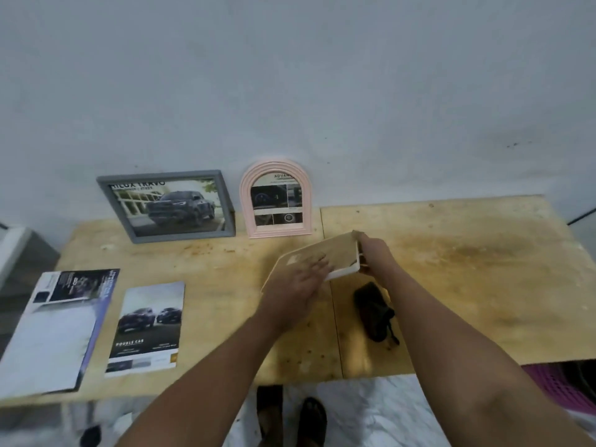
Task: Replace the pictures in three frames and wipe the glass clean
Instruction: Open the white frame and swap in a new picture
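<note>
Seemingly both hands (300,279) on frame (325,256).

My arms are bare from the hands up past the elbows, no sleeves showing. No watch, ring or band shows on my left hand (298,282) or my right hand (375,254). Down below, my feet wear dark open sandals (311,421), straps across the tops.

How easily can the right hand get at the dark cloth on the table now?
Probably not at once: the right hand grips the edge of the white frame. The dark cloth lies uncovered just below that forearm, so after letting go the way looks free.
</note>
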Tool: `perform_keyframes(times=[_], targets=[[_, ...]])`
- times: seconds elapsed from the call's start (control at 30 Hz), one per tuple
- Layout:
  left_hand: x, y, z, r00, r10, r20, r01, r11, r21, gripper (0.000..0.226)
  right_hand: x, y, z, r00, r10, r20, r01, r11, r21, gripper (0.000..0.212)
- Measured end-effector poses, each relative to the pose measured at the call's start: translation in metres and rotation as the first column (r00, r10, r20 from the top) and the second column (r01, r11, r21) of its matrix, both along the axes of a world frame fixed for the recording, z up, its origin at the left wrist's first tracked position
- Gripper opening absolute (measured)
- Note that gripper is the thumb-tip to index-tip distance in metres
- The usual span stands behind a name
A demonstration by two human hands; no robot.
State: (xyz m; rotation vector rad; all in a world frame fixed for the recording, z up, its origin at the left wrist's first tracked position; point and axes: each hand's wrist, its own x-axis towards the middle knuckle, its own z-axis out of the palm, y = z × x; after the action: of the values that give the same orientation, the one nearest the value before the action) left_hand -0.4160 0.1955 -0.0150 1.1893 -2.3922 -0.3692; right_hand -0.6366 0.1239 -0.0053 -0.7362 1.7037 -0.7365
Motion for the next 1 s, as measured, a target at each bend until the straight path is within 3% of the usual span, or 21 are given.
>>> perform_keyframes(times=[0.1,0.17,0.27,0.5,0.63,0.77,0.87,1.0], targets=[[0.03,0.032,-0.027,0.994,0.005,0.105,0.004,0.996,-0.091,0.045,0.036,0.001,-0.019,0.962,0.209,-0.174,-0.209,0.978,0.014,0.037],[0.048,0.051,-0.053,0.983,0.026,0.18,0.0,0.99,-0.141,0.047,0.055,0.009,-0.04,0.876,0.387,-0.289,-0.391,0.919,0.045,0.04],[0.07,0.075,-0.09,0.963,0.032,0.268,-0.013,0.997,-0.07,0.064,0.079,0.026,-0.069,0.747,0.526,-0.406,-0.538,0.838,0.095,0.043],[0.095,0.092,-0.126,0.943,0.033,0.33,-0.063,0.995,0.081,0.055,0.107,0.043,-0.112,0.648,0.526,-0.551,-0.601,0.798,0.055,0.043],[0.112,0.095,-0.136,0.953,-0.005,0.304,-0.022,0.996,0.087,0.05,0.107,0.054,-0.118,0.658,0.467,-0.591,-0.594,0.804,-0.026,0.036],[0.14,0.088,-0.13,0.968,0.159,0.194,-0.187,0.973,0.134,0.066,0.109,0.061,-0.111,0.687,0.433,-0.583,-0.558,0.829,-0.042,0.03],[0.166,0.077,-0.139,0.936,0.238,0.26,-0.292,0.936,0.196,0.085,0.111,0.06,-0.112,0.637,0.451,-0.626,-0.582,0.813,-0.006,0.034],[0.191,0.067,-0.157,0.915,0.211,0.343,-0.308,0.916,0.258,0.114,0.117,0.057,-0.118,0.533,0.474,-0.701,-0.63,0.775,0.045,0.049]])
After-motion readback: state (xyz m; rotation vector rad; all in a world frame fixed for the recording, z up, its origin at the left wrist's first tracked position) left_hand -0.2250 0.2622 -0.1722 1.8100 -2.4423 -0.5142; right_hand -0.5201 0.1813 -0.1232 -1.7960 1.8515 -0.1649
